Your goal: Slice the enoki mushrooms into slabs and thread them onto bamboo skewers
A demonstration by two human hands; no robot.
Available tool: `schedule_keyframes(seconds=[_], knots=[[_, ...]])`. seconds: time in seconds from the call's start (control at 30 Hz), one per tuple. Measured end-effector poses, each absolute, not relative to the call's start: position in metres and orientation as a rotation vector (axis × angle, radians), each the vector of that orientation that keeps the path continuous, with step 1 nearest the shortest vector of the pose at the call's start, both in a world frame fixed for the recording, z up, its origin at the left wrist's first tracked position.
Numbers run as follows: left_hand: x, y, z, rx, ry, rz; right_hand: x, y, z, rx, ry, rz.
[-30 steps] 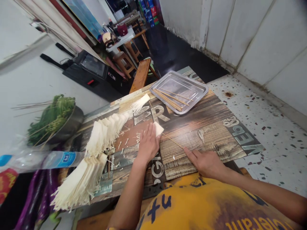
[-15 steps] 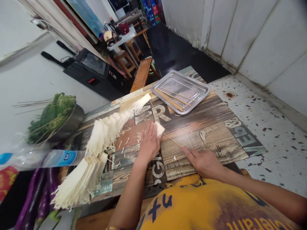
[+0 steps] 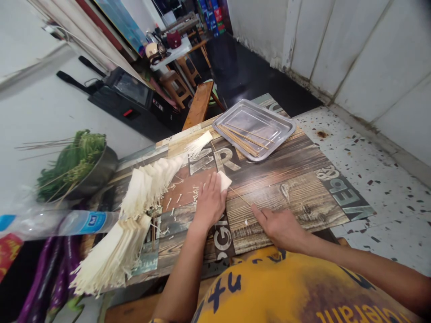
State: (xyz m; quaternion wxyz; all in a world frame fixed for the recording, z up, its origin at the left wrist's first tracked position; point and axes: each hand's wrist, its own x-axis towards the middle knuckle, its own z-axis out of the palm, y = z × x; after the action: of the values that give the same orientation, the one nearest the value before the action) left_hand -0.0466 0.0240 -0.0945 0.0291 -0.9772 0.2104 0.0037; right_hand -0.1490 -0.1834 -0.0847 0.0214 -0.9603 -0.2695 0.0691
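My left hand [image 3: 209, 202] lies flat, fingers together, pressing a pale square sheet [image 3: 224, 180] onto the printed wooden table [image 3: 296, 179]. A thin bamboo skewer [image 3: 239, 194] runs from that sheet toward my right hand [image 3: 279, 225], which grips the skewer's near end at the table's front. A long row of stacked pale sheets [image 3: 134, 211] stretches along the table's left side. At the table's far end, a steel tray [image 3: 257, 127] holds several more skewers.
A metal bowl of green leaves [image 3: 76, 166] with skewers sits at the left, a plastic water bottle [image 3: 63, 223] lies below it. A wooden bench [image 3: 198, 104], stools and a black appliance stand beyond the table. Speckled floor and white wall are at the right.
My right hand has slid a little left toward the sheet, pushing the skewer along. My left hand has stayed pressed on the sheet.
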Motion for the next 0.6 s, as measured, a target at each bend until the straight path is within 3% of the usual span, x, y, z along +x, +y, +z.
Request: schedule_keyframes(seconds=[0.6], knots=[[-0.046,0.023,-0.093,-3.040,0.633,0.038,-0.140,-0.162,-0.075,-2.996,-0.756,0.348]])
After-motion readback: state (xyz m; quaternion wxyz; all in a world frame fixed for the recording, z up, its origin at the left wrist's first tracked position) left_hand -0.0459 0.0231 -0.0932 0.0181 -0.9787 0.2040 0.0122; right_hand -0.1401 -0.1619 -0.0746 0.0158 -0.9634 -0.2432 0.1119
